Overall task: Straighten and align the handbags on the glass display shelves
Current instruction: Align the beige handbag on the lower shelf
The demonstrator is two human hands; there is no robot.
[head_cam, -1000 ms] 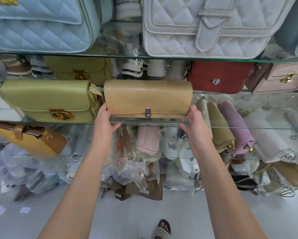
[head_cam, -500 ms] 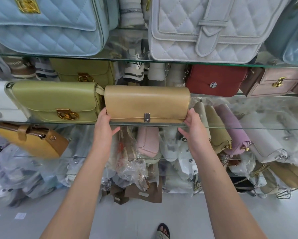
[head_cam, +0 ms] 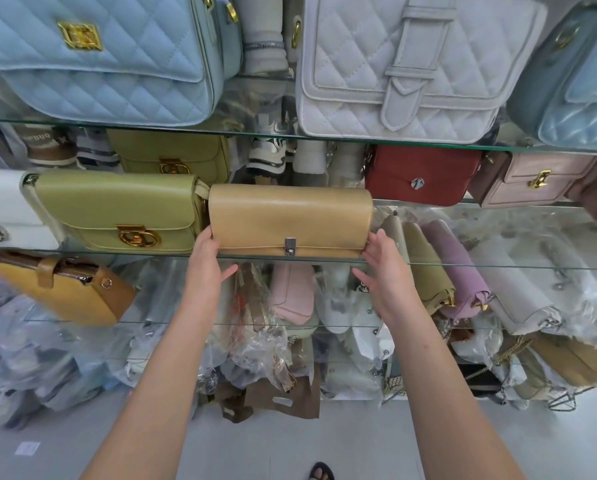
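A tan flap handbag (head_cam: 290, 220) with a small silver clasp stands upright at the front of the middle glass shelf (head_cam: 498, 266), its left end against a green handbag (head_cam: 117, 209) with a gold clasp. My left hand (head_cam: 207, 268) has its fingers on the tan bag's left end, with the thumb spread below the shelf edge. My right hand (head_cam: 387, 271) is beside the bag's right end, fingers apart and just off it. A red handbag (head_cam: 421, 174) and a pink handbag (head_cam: 539, 181) stand further back on the right.
The shelf above carries a light blue quilted bag (head_cam: 99, 64) and a white quilted bag (head_cam: 394, 71). A mustard bag (head_cam: 68, 292) tilts on the lower shelf at left. Bags wrapped in plastic (head_cam: 262, 334) crowd the lower shelves and floor. A sandalled foot (head_cam: 321, 472) shows at the bottom.
The tan bag has been lowered until it rests on the shelf, close against the green bag. My right hand has come slightly off its right end.
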